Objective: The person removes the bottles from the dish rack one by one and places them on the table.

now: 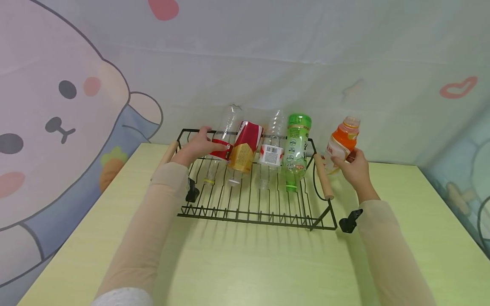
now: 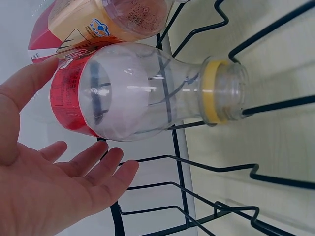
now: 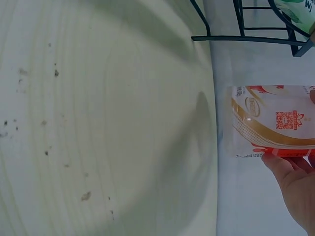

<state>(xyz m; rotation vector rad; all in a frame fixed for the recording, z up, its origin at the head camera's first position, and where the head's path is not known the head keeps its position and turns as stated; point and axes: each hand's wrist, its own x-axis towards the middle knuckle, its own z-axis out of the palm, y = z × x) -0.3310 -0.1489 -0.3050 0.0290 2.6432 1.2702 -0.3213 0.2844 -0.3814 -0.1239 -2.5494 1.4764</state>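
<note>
Sleeves [image 1: 139, 238] lie foremost; right hand [image 1: 356, 172] grips orange bottle [image 1: 345, 137]; left hand [image 1: 197, 147], fingers apart, sits beside red-labelled bottle [image 2: 130, 93].

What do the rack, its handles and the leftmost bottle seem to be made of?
Rack: likely dark-coated metal; thin bent wires. Handles: seemingly smooth wood; tan colour. Leftmost bottle: probably glossy plastic; see-through with highlights, though glass isn't excluded.
</note>
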